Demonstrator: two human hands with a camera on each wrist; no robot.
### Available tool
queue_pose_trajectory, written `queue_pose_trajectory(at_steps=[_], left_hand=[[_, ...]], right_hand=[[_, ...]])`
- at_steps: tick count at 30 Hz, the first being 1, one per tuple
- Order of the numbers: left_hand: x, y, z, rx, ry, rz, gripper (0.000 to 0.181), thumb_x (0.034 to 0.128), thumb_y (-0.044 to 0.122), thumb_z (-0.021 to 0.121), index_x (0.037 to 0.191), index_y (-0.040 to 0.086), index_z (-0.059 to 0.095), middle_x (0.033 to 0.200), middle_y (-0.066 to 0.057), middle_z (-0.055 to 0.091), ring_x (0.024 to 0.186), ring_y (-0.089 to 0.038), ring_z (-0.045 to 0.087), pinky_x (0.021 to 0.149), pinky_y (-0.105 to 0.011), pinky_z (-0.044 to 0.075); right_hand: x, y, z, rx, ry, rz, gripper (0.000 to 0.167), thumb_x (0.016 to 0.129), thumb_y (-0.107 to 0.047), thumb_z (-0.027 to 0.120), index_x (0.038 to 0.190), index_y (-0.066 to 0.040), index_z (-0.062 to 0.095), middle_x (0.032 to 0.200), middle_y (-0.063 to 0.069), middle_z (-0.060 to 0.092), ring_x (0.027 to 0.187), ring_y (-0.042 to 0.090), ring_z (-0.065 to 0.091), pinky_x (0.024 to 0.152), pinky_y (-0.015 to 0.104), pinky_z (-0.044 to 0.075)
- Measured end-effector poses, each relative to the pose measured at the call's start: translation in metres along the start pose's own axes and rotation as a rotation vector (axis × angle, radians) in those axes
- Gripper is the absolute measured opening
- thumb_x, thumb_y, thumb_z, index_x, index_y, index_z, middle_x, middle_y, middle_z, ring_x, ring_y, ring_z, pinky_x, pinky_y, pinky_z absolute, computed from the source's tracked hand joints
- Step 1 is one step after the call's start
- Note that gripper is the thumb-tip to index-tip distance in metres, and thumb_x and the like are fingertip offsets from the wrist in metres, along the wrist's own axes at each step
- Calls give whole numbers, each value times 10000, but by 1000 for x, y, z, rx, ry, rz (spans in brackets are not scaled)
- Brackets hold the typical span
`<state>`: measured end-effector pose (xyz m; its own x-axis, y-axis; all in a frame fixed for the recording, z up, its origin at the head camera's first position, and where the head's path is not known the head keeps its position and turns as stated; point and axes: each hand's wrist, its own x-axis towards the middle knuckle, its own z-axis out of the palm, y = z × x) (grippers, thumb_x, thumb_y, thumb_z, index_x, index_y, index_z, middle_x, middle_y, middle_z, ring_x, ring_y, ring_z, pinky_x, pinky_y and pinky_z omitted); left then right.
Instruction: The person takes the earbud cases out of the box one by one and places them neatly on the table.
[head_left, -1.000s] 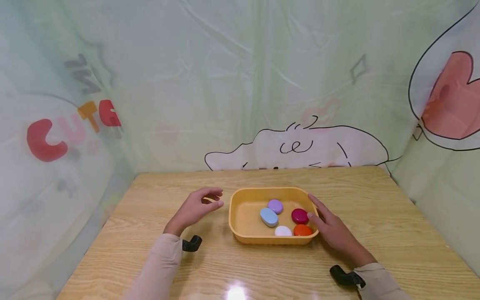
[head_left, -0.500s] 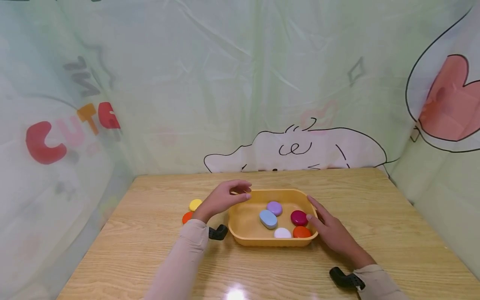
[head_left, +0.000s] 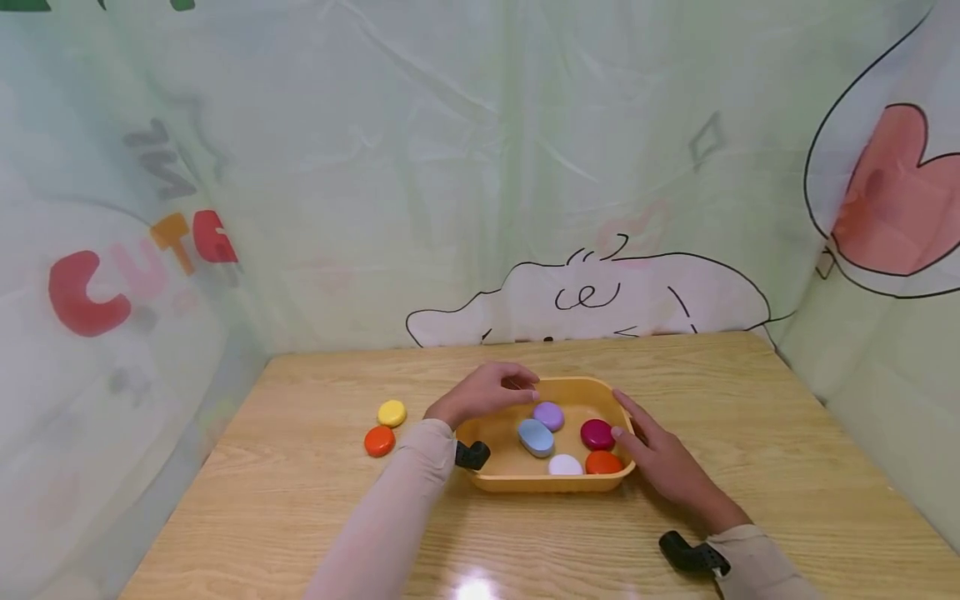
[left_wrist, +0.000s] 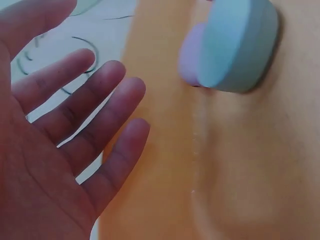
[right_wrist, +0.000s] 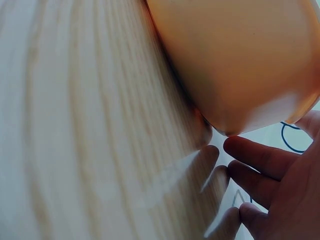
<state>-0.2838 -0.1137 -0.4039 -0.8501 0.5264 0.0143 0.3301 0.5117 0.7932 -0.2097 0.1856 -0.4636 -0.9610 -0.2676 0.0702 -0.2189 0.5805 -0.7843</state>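
A yellow-orange tray (head_left: 555,483) with rounded corners stands mid-table. In it lie smooth rounded pieces: light blue (head_left: 536,438), purple (head_left: 548,416), crimson (head_left: 597,434), white (head_left: 565,467) and orange-red (head_left: 603,462). Above the tray's back left part hovers my left hand (head_left: 491,392); the left wrist view has its fingers spread and slightly bent, with nothing in them, near the blue piece (left_wrist: 240,45). My right hand (head_left: 663,462) holds the tray's right side, thumb over the rim and fingers along the outside. The right wrist view shows those fingers (right_wrist: 260,160) beside the outer wall.
Left of the tray, a yellow disc (head_left: 392,413) and an orange-red disc (head_left: 379,441) lie on the wooden table (head_left: 300,500). A printed cloth (head_left: 337,167) hangs behind the table and along both sides. Each wrist wears a black camera mount (head_left: 693,557).
My left hand has moved right, from beside the tray to over it, uncovering the yellow and orange-red discs. The right hand and tray stay in place.
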Motion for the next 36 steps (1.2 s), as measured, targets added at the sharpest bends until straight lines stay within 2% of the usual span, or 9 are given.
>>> queue_pose_trajectory(at_steps=[4, 10, 16, 22, 26, 30, 36], left_hand=[[3, -2, 8, -13, -27, -17, 440, 930, 361, 714, 1280, 98, 671, 1108, 92, 680, 1037, -89, 599, 919, -268, 486], [9, 2, 16, 58, -64, -44, 473, 908, 408, 732, 1267, 105, 686, 1088, 113, 682, 1001, -90, 593, 908, -269, 485], [19, 11, 24, 61, -144, 9, 487, 913, 363, 743, 1285, 58, 664, 1056, 101, 688, 965, -73, 614, 879, -222, 495], [28, 19, 34, 84, -200, 27, 442, 913, 336, 748, 1268, 82, 680, 1052, 98, 671, 934, -54, 616, 837, -201, 504], [39, 21, 45, 66, -268, 43, 416, 919, 294, 747, 1271, 86, 674, 1060, 97, 670, 914, -49, 631, 788, -210, 531], [50, 21, 57, 60, -331, 72, 377, 916, 249, 750, 1253, 95, 680, 1053, 112, 670, 937, -27, 622, 811, -190, 519], [58, 20, 66, 117, -323, 79, 347, 900, 172, 769, 1232, 106, 691, 1084, 98, 676, 958, -19, 623, 860, -166, 488]], right_hand=[[0, 1, 1, 2, -2, -3, 668, 1062, -388, 474, 1623, -208, 159, 1614, 237, 221, 1428, 514, 253, 1063, 622, 311], [0, 1, 0, 0, 4, -7, 659, 1064, -383, 468, 1622, -207, 164, 1615, 232, 225, 1428, 509, 260, 1068, 633, 302], [-1, 0, 1, 3, -1, -1, 666, 1063, -400, 467, 1624, -225, 153, 1613, 229, 231, 1424, 503, 277, 1054, 629, 325], [-1, -1, 1, 8, -1, -13, 645, 1070, -396, 452, 1622, -223, 167, 1612, 226, 238, 1422, 503, 280, 1054, 636, 316], [-2, -1, 1, 2, -1, -11, 644, 1071, -422, 433, 1623, -235, 157, 1616, 223, 228, 1422, 513, 271, 1052, 648, 308], [-3, 0, 0, 3, -7, 0, 645, 1073, -432, 422, 1624, -246, 144, 1623, 218, 212, 1423, 520, 259, 1044, 641, 316], [-3, -1, -1, 14, 0, -9, 632, 1079, -396, 424, 1625, -251, 141, 1625, 216, 207, 1427, 512, 257, 1046, 629, 321]])
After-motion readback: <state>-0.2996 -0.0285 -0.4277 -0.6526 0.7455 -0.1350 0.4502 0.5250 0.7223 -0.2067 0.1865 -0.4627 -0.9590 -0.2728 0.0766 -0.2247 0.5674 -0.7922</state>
